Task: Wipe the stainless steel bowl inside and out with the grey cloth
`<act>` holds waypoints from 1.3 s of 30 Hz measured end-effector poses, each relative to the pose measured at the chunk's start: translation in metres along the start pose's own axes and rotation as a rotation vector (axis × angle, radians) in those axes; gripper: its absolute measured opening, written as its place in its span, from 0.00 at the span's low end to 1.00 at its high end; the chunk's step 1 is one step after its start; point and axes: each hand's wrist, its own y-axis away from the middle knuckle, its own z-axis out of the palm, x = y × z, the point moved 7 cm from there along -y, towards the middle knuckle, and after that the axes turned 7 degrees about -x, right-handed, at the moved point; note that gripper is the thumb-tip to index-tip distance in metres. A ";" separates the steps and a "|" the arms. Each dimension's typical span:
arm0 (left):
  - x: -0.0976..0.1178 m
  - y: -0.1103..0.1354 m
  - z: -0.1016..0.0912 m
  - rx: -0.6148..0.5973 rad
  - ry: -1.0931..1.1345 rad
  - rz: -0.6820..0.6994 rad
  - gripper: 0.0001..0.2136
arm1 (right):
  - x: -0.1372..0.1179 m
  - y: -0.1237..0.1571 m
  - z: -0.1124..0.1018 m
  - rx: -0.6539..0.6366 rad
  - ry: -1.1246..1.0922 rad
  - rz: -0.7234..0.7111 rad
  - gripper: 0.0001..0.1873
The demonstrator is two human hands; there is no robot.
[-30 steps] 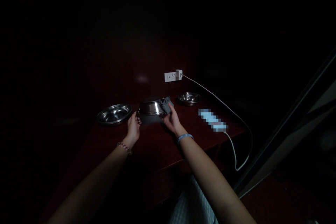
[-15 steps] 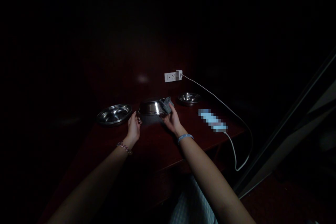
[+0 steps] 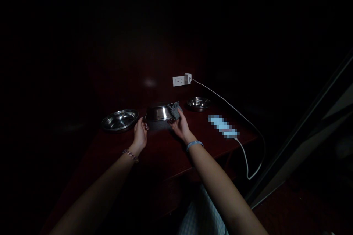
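Note:
An upside-down metal bowl (image 3: pixel 158 113) is held between my two hands, just above the dark red table (image 3: pixel 168 150). My left hand (image 3: pixel 141 132), with a beaded bracelet at the wrist, grips the bowl's rim on the left side. My right hand (image 3: pixel 180 125), wearing a blue wristband, presses a crumpled grey cloth (image 3: pixel 174 109) against the bowl's right side. Its fingers are closed round the cloth and the rim. A shallow metal dish (image 3: pixel 120 120) rests on the table left of my left hand.
Behind my right hand stands a smaller metal bowl (image 3: pixel 199 103). To the right lies a blurred-out phone-like device (image 3: pixel 224 126) with a white cable (image 3: pixel 228 103) running to a charger (image 3: pixel 188 78) in the wall socket (image 3: pixel 178 80). The surroundings are very dark.

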 end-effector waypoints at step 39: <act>0.000 -0.005 -0.007 0.045 -0.014 0.024 0.14 | 0.006 -0.003 -0.002 -0.013 0.046 0.015 0.14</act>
